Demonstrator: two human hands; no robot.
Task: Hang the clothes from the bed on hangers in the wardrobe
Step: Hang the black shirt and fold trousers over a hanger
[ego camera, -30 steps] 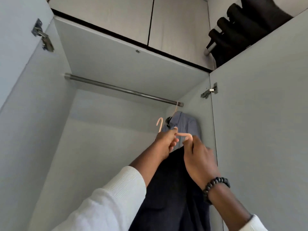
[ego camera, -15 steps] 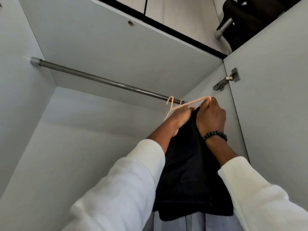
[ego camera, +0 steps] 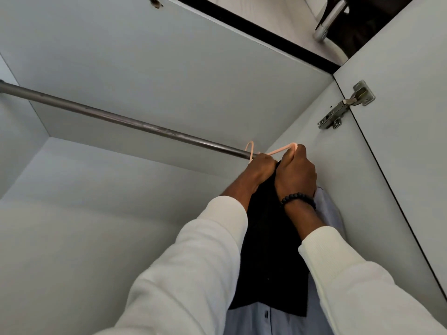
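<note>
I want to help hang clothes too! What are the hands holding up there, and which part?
Both hold the pink hanger carrying the black garment. The right hand grips its right end; the left hand holds it just below the hook.

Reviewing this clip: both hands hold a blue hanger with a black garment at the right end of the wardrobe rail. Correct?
Not quite: the hanger is pale pink, not blue, as the head view shows. Both the left hand and right hand hold it, with the black garment, at the rail's right end.
</note>
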